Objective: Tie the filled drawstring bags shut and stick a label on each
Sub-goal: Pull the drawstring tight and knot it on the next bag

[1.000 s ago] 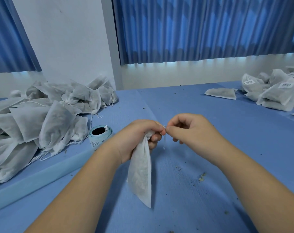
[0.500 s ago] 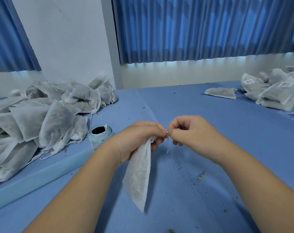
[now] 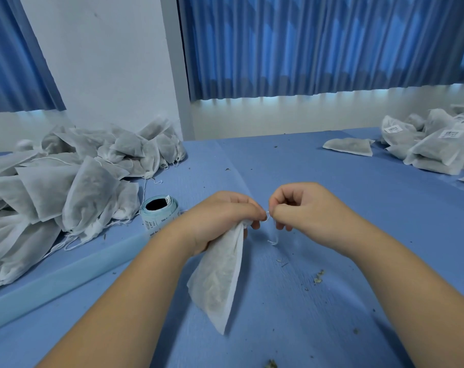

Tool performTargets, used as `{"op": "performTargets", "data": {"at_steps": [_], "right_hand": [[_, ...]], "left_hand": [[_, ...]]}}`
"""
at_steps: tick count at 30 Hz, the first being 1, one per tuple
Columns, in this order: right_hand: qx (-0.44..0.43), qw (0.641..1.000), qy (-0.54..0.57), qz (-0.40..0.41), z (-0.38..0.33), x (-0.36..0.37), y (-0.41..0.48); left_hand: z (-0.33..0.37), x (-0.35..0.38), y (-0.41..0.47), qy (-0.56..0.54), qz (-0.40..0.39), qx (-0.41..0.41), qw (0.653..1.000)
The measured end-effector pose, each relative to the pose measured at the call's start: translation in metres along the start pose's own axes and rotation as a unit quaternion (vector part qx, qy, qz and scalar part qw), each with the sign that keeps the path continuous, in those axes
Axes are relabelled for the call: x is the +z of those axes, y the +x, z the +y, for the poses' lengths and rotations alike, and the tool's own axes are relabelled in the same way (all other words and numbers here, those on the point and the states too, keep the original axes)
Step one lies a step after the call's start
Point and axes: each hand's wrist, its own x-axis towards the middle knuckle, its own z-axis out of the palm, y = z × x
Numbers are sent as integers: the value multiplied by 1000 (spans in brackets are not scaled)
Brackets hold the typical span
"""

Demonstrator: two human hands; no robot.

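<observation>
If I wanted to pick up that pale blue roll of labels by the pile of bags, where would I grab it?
Probably round its curved outer wall, coming from above. The pale blue roll of labels stands on end with its dark core facing up, and its right side is free; the heap of white bags crowds its left.

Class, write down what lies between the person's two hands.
Head view: only the thin white drawstring bridges the small gap between the left hand, which grips the neck of the bag, and the right hand, which pinches the string.
</observation>
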Motion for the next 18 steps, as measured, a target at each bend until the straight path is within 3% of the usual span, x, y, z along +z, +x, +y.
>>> {"op": "performTargets", "data": {"at_steps": [18], "right_hand": [[-1,996,65,65,5,10,7]], "left_hand": [[-2,2,1,28,88,43,995]]}}
